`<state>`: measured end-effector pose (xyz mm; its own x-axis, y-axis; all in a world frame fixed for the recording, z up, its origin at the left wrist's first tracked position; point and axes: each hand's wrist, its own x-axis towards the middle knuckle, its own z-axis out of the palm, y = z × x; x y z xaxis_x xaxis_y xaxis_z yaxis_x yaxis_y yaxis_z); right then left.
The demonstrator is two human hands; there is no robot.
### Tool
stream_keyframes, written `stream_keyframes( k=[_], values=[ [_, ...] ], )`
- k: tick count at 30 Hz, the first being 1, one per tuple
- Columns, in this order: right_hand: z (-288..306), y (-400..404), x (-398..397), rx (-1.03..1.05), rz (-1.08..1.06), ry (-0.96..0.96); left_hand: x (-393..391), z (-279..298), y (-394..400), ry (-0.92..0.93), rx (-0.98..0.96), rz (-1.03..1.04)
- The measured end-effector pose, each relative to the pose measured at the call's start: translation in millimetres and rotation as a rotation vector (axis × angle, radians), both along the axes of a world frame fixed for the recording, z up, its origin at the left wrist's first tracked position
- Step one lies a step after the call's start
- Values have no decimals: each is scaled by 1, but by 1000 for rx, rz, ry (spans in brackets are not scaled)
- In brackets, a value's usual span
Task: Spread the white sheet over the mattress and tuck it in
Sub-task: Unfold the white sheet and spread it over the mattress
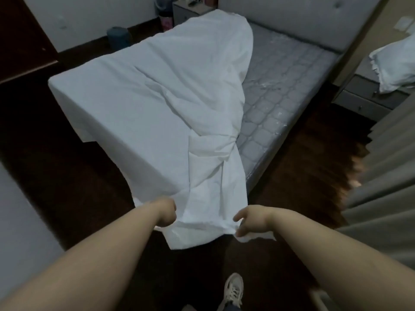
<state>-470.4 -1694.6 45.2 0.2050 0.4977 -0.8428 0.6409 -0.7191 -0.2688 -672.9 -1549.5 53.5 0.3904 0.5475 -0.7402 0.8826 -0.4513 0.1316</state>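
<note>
The white sheet covers the left half of the mattress and hangs down its left side. The right half of the quilted grey mattress lies bare under shiny plastic wrap. A bunched end of the sheet runs off the foot corner toward me. My left hand is closed on that end's left edge. My right hand pinches its right corner, with a bit of cloth sticking out behind the fingers. I stand at the foot corner of the bed.
A padded grey headboard stands at the far end. A nightstand with a white pillow sits at right, curtains hang near right. Another nightstand and a bin are far left. My shoe rests on dark wood floor.
</note>
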Motion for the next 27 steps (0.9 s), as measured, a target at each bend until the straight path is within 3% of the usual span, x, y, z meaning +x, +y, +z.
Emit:
stream_keyframes(
  k=[2, 4, 9, 16, 21, 27],
  values=[
    [14, 9, 0, -4, 87, -7, 11, 9, 1, -39, 8, -10],
    [27, 16, 9, 67, 185, -152, 25, 16, 4, -76, 11, -10],
    [38, 15, 65, 121, 136, -197, 67, 25, 18, -108, 6, 7],
    [39, 24, 230, 218, 4, -154, 225, 26, 34, -97, 100, 10],
    [35, 66, 336, 295, -38, -175, 325, 11, 47, -148, 99, 122],
    [12, 168, 386, 341, 52, -160, 372, -24, 96, -147, 81, 263]
  ],
)
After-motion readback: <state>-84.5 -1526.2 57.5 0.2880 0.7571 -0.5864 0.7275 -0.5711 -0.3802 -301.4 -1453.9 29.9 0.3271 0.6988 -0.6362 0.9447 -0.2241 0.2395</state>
